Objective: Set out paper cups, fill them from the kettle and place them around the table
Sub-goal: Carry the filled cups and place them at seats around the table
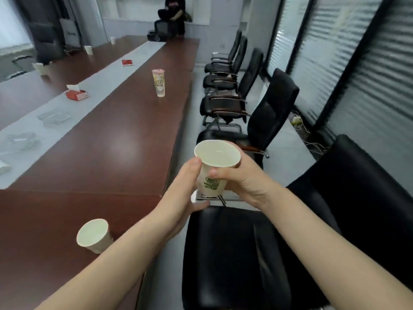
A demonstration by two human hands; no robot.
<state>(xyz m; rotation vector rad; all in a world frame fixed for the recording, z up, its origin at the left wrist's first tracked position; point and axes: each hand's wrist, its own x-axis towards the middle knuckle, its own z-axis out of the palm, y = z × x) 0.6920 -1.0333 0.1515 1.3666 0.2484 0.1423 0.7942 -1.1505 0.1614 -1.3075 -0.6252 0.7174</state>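
So the person's got a paper cup (216,154) up in both hands, just off the right edge of the table (100,153), over a black chair (234,253). The right hand (248,180) wraps it with the thumb in front, and the left hand (178,195) has its thumb on the cup's left side and fingers curled underneath. A second cup (95,236) stands on the table, near left.

The paper cup (213,175) is off-white with a green emblem on its side; the second cup (95,236) is plain off-white. The tabletop (116,153) is reddish-brown with a pale grey centre strip. The chairs (234,253) are black, the tissue pack (76,94) red.
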